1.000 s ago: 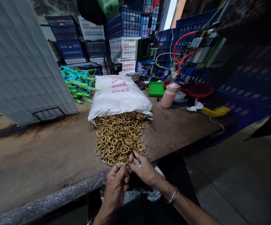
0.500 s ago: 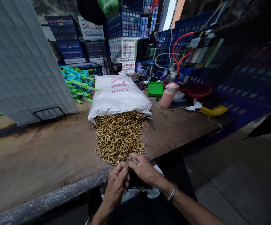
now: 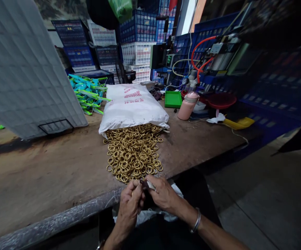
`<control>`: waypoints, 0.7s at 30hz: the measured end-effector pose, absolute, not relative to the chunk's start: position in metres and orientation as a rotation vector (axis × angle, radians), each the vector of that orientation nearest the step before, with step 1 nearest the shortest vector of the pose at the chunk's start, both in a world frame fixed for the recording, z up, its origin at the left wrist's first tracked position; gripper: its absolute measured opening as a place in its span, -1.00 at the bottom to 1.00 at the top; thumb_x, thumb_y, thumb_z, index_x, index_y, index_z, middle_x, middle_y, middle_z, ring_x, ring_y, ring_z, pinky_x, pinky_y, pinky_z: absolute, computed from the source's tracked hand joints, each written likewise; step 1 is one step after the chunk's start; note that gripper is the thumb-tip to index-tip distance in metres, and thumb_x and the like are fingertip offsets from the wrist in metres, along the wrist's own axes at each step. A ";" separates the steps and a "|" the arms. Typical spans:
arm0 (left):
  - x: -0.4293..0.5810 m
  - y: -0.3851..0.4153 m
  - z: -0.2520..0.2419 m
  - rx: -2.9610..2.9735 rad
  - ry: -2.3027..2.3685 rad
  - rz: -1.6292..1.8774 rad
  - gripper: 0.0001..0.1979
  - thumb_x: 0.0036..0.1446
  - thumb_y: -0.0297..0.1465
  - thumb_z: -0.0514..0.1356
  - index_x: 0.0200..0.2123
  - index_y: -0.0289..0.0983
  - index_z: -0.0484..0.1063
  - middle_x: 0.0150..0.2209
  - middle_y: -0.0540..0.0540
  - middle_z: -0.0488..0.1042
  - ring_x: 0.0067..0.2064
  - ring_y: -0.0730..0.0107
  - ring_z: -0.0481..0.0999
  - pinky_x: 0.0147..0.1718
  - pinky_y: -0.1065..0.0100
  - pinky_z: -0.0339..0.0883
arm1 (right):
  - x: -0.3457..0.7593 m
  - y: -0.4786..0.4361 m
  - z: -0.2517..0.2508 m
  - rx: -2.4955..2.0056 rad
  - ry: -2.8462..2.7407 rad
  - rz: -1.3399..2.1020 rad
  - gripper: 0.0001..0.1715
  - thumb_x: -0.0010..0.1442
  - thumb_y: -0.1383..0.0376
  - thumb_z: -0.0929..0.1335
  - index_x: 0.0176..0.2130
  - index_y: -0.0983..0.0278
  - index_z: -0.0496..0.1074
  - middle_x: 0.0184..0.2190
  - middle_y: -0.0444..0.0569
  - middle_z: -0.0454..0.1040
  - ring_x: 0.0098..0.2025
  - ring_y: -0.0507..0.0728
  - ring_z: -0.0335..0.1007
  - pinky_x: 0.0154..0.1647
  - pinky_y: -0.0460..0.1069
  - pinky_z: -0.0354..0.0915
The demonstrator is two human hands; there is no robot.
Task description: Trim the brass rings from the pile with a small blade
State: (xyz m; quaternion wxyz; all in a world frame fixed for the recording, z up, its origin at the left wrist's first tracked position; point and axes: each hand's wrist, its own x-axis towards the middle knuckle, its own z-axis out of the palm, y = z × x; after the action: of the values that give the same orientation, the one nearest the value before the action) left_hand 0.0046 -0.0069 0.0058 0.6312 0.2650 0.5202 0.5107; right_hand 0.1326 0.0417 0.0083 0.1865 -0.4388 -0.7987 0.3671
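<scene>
While nearly closed, right hand round tool.

At the near edge of a brown surface, the left hand has its fingers curled, what they hold too small to tell, close beside the right hand, which grips a slim pale piece. Just beyond them spreads a heap of brass-coloured rings, reaching back to the mouth of a white sack lying flat with red print. Left of the sack sit turquoise and lime plastic pieces, partly behind a tall grey panel. To its right are a green tray, an upright pink bottle and a yellow scoop. Blue and white crates stand stacked behind.
</scene>
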 end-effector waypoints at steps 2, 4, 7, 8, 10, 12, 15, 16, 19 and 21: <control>0.005 -0.006 0.006 0.620 1.217 1.186 -0.64 -0.14 -0.10 0.22 -0.54 -0.26 0.22 -0.67 0.13 0.20 -0.69 0.66 0.10 -0.72 0.57 -0.10 | 0.132 0.039 0.010 -1.260 -2.342 0.971 -0.79 -0.08 0.50 0.16 -0.42 0.24 0.22 -0.56 -0.16 0.29 -0.50 0.01 0.16 -0.47 -0.12 -0.02; 0.005 -0.007 0.008 0.662 1.226 1.210 -0.64 -0.16 -0.10 0.23 -0.56 -0.27 0.23 -0.68 0.12 0.20 -0.68 0.65 0.09 -0.71 0.57 -0.08 | 0.132 0.038 0.011 -1.271 -2.407 0.913 -0.74 -0.11 0.52 0.16 -0.39 0.25 0.23 -0.54 -0.13 0.31 -0.48 0.02 0.18 -0.45 -0.11 -0.01; 0.005 -0.013 0.013 0.709 1.203 1.210 -0.63 -0.14 -0.10 0.22 -0.59 -0.27 0.22 -0.71 0.13 0.17 -0.70 0.66 0.06 -0.72 0.56 -0.09 | 0.135 0.041 0.011 -1.318 -2.472 0.812 -0.70 -0.10 0.52 0.15 -0.33 0.26 0.23 -0.50 -0.10 0.35 -0.47 0.04 0.21 -0.44 -0.10 -0.01; 0.005 -0.016 0.015 0.711 1.185 1.187 -0.63 -0.13 -0.10 0.22 -0.58 -0.28 0.23 -0.72 0.13 0.17 -0.71 0.67 0.05 -0.72 0.56 -0.11 | 0.138 0.043 0.010 -1.365 -2.479 0.773 -0.69 -0.10 0.52 0.15 -0.31 0.26 0.23 -0.50 -0.09 0.36 -0.47 0.04 0.21 -0.44 -0.10 -0.02; 0.006 -0.022 0.020 0.691 1.132 1.121 -0.65 -0.11 -0.11 0.21 -0.54 -0.28 0.25 -0.72 0.13 0.18 -0.72 0.67 0.05 -0.74 0.56 -0.14 | 0.145 0.050 0.008 -1.481 -2.437 0.689 -0.71 -0.07 0.51 0.15 -0.30 0.27 0.24 -0.52 -0.09 0.36 -0.49 0.04 0.22 -0.46 -0.10 -0.03; 0.007 -0.025 0.025 0.623 1.063 1.068 -0.67 -0.10 -0.12 0.22 -0.50 -0.27 0.27 -0.71 0.12 0.21 -0.73 0.67 0.07 -0.75 0.57 -0.15 | 0.154 0.059 0.007 -1.558 -2.324 0.622 -0.73 -0.02 0.49 0.15 -0.29 0.27 0.25 -0.54 -0.10 0.35 -0.51 0.03 0.22 -0.47 -0.10 -0.04; 0.008 -0.022 0.029 0.463 0.982 1.061 -0.66 -0.14 -0.13 0.25 -0.51 -0.26 0.25 -0.66 0.10 0.26 -0.72 0.68 0.08 -0.76 0.58 -0.14 | 0.166 0.075 0.005 -1.621 -2.132 0.548 -0.83 0.06 0.43 0.15 -0.34 0.26 0.26 -0.57 -0.11 0.32 -0.54 0.02 0.19 -0.49 -0.10 -0.04; 0.008 -0.020 0.029 0.435 0.962 1.067 -0.66 -0.14 -0.13 0.25 -0.51 -0.27 0.26 -0.66 0.09 0.27 -0.72 0.68 0.08 -0.76 0.58 -0.13 | 0.168 0.080 0.005 -1.643 -2.087 0.532 -0.86 0.09 0.39 0.15 -0.37 0.26 0.26 -0.58 -0.12 0.31 -0.55 0.02 0.18 -0.50 -0.10 -0.04; 0.009 -0.015 0.023 0.450 0.925 1.066 -0.65 -0.08 -0.11 0.19 -0.50 -0.32 0.31 -0.69 0.07 0.24 -0.73 0.70 0.04 -0.77 0.58 -0.16 | 0.170 0.093 0.002 -1.701 -2.029 0.522 -0.82 0.14 0.29 0.16 -0.44 0.25 0.24 -0.61 -0.14 0.29 -0.56 0.01 0.14 -0.52 -0.10 -0.06; 0.008 -0.014 0.019 0.469 0.922 1.055 -0.64 -0.03 -0.12 0.15 -0.49 -0.34 0.34 -0.73 0.07 0.22 -0.74 0.70 0.03 -0.77 0.58 -0.17 | 0.167 0.098 -0.001 -1.720 -2.042 0.522 -0.79 0.16 0.25 0.16 -0.44 0.25 0.25 -0.60 -0.14 0.30 -0.56 0.01 0.15 -0.53 -0.10 -0.08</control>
State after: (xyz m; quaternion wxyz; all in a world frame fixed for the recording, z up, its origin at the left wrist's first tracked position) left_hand 0.0082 -0.0143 0.0188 0.7393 0.2139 0.4203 0.4806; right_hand 0.1673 0.0982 -0.0008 0.2090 -0.6182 -0.7341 0.1877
